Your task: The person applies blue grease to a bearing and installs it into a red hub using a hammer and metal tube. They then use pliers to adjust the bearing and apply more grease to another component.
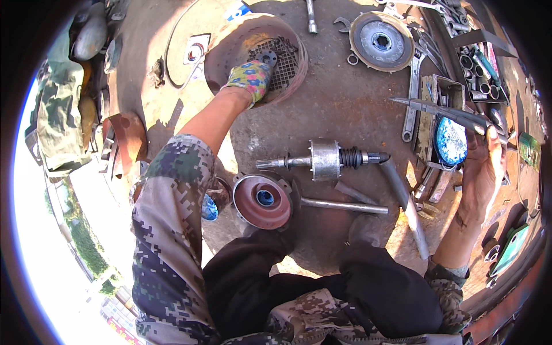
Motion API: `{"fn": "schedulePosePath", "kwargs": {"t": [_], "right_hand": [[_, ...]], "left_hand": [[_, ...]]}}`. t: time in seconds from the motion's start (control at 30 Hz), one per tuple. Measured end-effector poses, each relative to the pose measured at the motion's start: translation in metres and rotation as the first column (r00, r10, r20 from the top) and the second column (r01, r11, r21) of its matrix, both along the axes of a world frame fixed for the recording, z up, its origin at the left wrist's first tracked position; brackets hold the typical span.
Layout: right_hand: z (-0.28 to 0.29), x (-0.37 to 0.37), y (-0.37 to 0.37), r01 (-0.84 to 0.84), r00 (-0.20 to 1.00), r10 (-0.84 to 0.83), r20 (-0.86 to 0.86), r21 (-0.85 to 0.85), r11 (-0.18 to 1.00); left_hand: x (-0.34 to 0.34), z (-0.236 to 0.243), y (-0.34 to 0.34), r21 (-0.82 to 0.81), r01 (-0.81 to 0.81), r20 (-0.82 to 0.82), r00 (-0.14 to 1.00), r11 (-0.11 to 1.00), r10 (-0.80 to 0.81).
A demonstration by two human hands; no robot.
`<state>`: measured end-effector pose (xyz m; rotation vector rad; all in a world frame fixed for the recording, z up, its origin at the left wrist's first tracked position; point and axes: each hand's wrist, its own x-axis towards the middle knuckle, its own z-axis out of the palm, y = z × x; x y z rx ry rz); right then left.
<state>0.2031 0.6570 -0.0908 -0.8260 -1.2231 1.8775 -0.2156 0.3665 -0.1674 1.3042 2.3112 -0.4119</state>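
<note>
My left hand [250, 80], in a flowered cloth glove, reaches into a round metal drum [296, 77] with a grid bottom. Its fingers close on a small dark metal disc with a centre hole [267, 57]. On the right, my bare right hand [486, 155] grips long-nosed pliers [440, 108] by the handles, tips pointing left. Below the pliers sits a tin of blue grease [452, 141]. Between my arms lies a metal shaft with a cylindrical drum and a spring [326, 159]. Near my feet is a reddish round housing [263, 211] with blue grease in its hub.
A toothed clutch-like disc [382, 41] lies at the far right beside an adjustable wrench [411, 95]. Sockets and tools fill a tray [483, 72]. A metal pipe [405, 210] and a thin bar [345, 206] lie near my feet. Green cloth [60, 115] is at the left.
</note>
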Motion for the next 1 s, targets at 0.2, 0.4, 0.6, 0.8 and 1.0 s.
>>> {"fn": "schedulePosePath", "kwargs": {"t": [0.2, 0.4, 0.6, 0.8, 1.0], "right_hand": [[-0.003, -0.005, -0.005, -0.020, 0.999, 0.020, 0.035, -0.008, 1.000], [-0.004, -0.002, -0.005, 0.008, 0.999, -0.009, 0.050, 0.020, 1.000], [-0.010, 0.008, 0.002, 0.005, 0.998, -0.003, 0.067, -0.036, 0.999], [-0.006, 0.004, 0.004, -0.050, 0.999, 0.051, 0.015, -0.052, 0.997], [-0.012, -0.012, -0.026, -0.102, 0.991, 0.081, -0.106, -0.212, 0.972]], "left_hand": [[0.002, 0.005, 0.011, -0.032, 0.013, 0.001, 1.000, 0.999, -0.013], [0.000, 0.009, 0.005, -0.012, -0.076, 0.050, 0.996, 0.997, 0.076], [-0.015, 0.010, 0.012, -0.019, -0.085, 0.136, 0.987, 0.996, 0.087], [-0.041, 0.007, -0.017, 0.203, -0.276, 0.272, 0.938, 0.940, 0.216], [-0.016, 0.070, -0.041, 0.331, -0.472, 0.378, 0.860, 0.817, 0.343]]}}
